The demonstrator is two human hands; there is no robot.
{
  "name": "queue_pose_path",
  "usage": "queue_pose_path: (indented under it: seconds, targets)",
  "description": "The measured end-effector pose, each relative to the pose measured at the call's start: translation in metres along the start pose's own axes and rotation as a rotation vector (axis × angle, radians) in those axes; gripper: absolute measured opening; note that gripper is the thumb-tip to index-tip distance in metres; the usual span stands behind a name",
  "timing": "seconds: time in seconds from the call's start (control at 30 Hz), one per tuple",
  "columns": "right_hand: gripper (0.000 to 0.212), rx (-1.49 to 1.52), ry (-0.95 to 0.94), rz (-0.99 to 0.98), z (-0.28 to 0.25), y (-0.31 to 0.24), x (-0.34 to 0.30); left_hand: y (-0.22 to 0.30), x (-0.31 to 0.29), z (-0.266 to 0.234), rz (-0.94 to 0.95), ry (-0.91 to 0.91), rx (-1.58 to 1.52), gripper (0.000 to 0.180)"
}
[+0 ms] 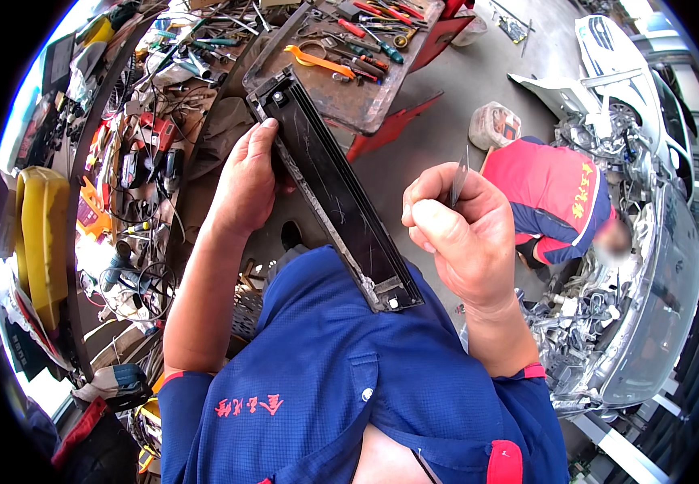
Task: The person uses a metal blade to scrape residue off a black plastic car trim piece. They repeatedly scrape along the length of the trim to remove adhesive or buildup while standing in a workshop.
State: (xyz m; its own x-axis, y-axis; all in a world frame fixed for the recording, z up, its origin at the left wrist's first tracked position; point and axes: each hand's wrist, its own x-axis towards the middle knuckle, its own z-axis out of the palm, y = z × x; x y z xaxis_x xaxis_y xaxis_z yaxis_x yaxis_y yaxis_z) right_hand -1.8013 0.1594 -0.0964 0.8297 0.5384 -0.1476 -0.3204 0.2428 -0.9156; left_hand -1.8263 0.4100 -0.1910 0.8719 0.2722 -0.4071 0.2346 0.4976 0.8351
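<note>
Pinching one thin, flat strip, the right hand is nearly closed; the left hand, partly curled, grips one long, scratched black bar slanting over the blue shirt. Beyond, one worn tray holds many hand tools; one whitish tub's contents are unclear.
</note>
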Motion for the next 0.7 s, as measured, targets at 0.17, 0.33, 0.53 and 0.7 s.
queue_pose_path:
  seconds: [0.17,0.33,0.53,0.7]
  targets:
    - [0.01,0.022,0.005,0.018,0.0024,-0.0005,-0.0007,0.0005,-0.002,0.0022,-0.015,-0.003,-0.002,0.037]
    - [0.008,0.001,-0.02,0.028,0.0021,-0.001,-0.001,-0.0011,-0.0009,-0.001,0.005,-0.043,0.002,0.038]
    - [0.006,-0.011,-0.011,0.013,0.0022,-0.0008,-0.0012,0.0011,-0.0024,0.0018,0.008,-0.026,0.018,0.038]
    - [0.007,-0.008,-0.016,0.011,0.0016,-0.0002,-0.0019,0.0023,-0.0037,0.0036,-0.008,-0.015,0.006,0.038]
